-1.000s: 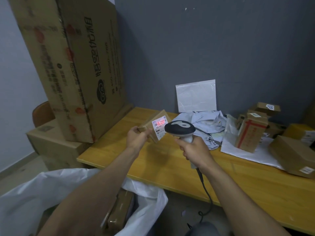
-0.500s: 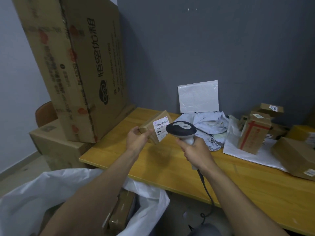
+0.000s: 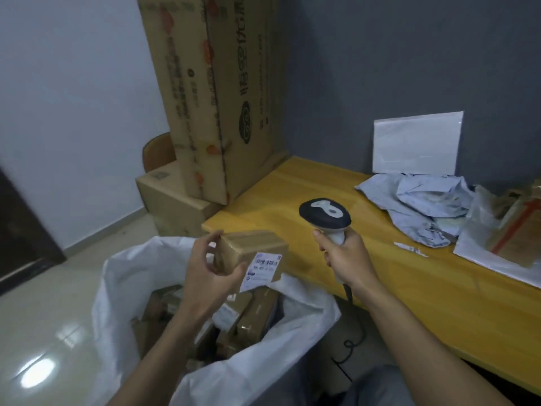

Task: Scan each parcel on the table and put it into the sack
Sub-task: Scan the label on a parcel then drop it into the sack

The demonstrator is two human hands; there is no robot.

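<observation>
- Holding a small brown parcel (image 3: 251,249) over the open mouth of the white sack (image 3: 123,276), lower centre of the frame, the left hand (image 3: 205,279) cups its near end, with the thumb under the white label (image 3: 262,269) and the fingers (image 3: 211,239) curled loosely against the top edge.
- The hold looks light. Let go off-centre, the parcel could catch the sack's slack right rim just below it and slide to the floor instead of landing on the packed parcels (image 3: 248,313) inside.
- Nothing visible props the sagging rim, so a fold could fall across part of the mouth.
- Right of centre, the right hand (image 3: 348,259) has its fingers wrapped firmly round the handle of the scanner (image 3: 324,213). No light shows on the label, and whether this code has registered cannot be told. Dropping it in unscanned would be the costlier slip.
- The scanner's cable (image 3: 349,344) dangles below the table edge, near the sack, and could snag as the arm swings.
- Beyond, the yellow table (image 3: 292,197) carries crumpled pale-blue wrapping (image 3: 418,200), a paper strip (image 3: 409,249) and, at the right edge, a clear bag (image 3: 480,244) over a carton, probably work waiting.
- Farthest off, a white envelope (image 3: 415,142) leans on the grey wall. At upper centre a tall carton (image 3: 216,98) stands on a lower box (image 3: 167,197) and crowds the table's left end, though it is clear of the drop.
</observation>
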